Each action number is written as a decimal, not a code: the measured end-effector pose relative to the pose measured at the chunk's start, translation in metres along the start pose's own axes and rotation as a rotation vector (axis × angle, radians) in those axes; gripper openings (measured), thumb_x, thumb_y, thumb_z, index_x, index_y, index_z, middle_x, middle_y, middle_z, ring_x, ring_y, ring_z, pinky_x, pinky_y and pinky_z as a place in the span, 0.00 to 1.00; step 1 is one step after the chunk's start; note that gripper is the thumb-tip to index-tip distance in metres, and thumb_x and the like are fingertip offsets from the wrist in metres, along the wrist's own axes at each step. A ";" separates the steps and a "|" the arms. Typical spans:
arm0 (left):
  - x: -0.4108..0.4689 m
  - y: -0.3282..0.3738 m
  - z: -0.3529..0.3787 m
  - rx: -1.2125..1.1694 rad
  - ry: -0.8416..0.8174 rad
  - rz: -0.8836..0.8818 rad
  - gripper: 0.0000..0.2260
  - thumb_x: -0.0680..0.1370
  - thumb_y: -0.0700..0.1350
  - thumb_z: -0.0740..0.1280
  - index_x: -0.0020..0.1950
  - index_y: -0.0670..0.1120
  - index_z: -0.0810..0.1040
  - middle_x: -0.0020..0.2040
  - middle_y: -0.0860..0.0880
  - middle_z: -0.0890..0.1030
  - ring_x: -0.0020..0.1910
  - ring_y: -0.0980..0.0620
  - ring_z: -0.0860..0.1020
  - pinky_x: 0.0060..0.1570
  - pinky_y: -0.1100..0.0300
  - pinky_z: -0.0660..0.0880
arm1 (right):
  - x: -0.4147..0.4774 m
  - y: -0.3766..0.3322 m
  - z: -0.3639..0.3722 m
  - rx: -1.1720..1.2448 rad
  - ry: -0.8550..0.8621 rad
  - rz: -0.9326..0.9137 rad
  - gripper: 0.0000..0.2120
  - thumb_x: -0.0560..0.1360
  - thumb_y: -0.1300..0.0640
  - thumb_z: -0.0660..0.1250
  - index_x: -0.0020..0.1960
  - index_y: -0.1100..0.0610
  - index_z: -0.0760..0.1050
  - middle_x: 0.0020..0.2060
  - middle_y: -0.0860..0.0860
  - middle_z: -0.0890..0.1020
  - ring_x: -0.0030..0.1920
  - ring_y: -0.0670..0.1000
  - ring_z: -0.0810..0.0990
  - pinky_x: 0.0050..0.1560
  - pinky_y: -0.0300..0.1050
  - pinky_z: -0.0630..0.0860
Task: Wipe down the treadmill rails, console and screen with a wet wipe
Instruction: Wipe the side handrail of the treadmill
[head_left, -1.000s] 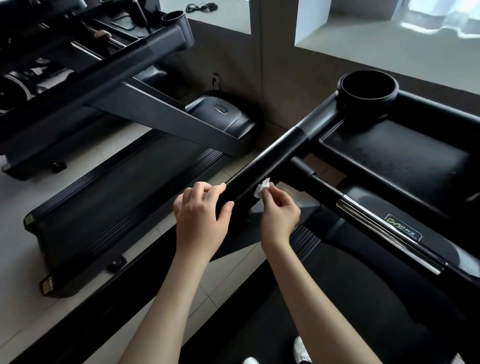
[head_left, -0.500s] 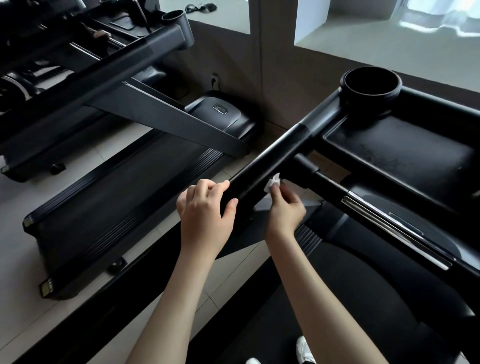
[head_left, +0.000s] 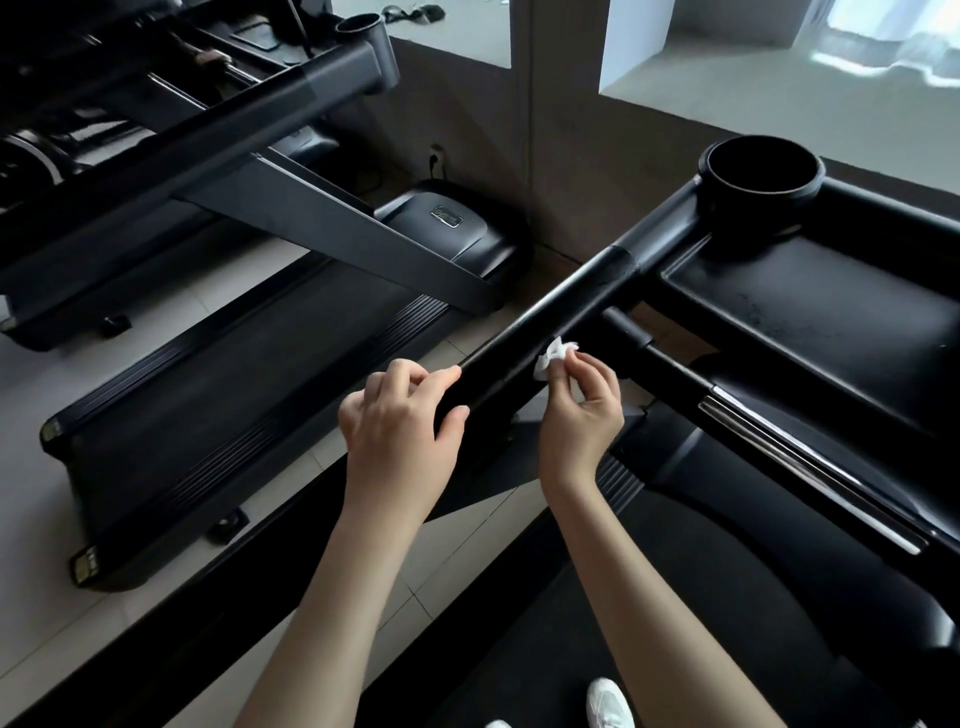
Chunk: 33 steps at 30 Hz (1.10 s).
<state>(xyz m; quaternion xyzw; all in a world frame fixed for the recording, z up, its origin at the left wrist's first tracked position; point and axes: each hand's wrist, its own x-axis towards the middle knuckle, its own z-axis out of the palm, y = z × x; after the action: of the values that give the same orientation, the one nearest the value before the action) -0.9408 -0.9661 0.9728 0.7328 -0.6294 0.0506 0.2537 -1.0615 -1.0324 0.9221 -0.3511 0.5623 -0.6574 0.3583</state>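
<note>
A black treadmill rail runs diagonally from lower left up to the console tray with its round cup holder. My left hand grips the rail from the left, fingers curled over its top and thumb on the near side. Just to the right, my right hand pinches a small crumpled white wet wipe and presses it against the rail's inner side. The screen is out of view.
A second treadmill stands parallel on the left, its own rail crossing the upper left. A chrome-trimmed crossbar runs below the console. Tiled floor lies between the machines. My white shoe rests on the belt.
My right hand has slid the wipe up along the rail toward the console. My left hand has followed a little way up the rail, still holding it.
</note>
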 end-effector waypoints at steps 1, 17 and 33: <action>-0.001 0.000 0.001 -0.012 0.011 -0.003 0.16 0.70 0.44 0.76 0.57 0.48 0.82 0.48 0.48 0.77 0.46 0.45 0.77 0.50 0.46 0.68 | -0.001 0.001 0.000 -0.024 -0.018 -0.056 0.07 0.74 0.65 0.72 0.49 0.55 0.82 0.47 0.45 0.79 0.50 0.36 0.78 0.53 0.29 0.71; -0.006 -0.013 -0.007 0.008 -0.012 0.044 0.16 0.72 0.47 0.70 0.59 0.49 0.82 0.49 0.49 0.77 0.47 0.46 0.76 0.49 0.50 0.63 | 0.004 0.012 -0.013 -0.243 -0.211 -0.542 0.01 0.73 0.66 0.72 0.43 0.63 0.82 0.49 0.51 0.79 0.50 0.46 0.79 0.53 0.35 0.73; -0.009 -0.019 -0.008 -0.165 0.003 0.012 0.14 0.71 0.47 0.66 0.55 0.45 0.81 0.52 0.48 0.80 0.50 0.43 0.77 0.51 0.51 0.67 | -0.041 0.036 -0.016 -0.232 -0.242 -0.467 0.02 0.71 0.69 0.73 0.42 0.64 0.82 0.47 0.52 0.81 0.47 0.44 0.79 0.49 0.30 0.73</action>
<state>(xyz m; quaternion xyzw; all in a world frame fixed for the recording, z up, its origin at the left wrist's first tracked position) -0.9230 -0.9533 0.9707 0.7055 -0.6355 0.0011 0.3137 -1.0524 -0.9925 0.8824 -0.5855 0.4908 -0.6068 0.2192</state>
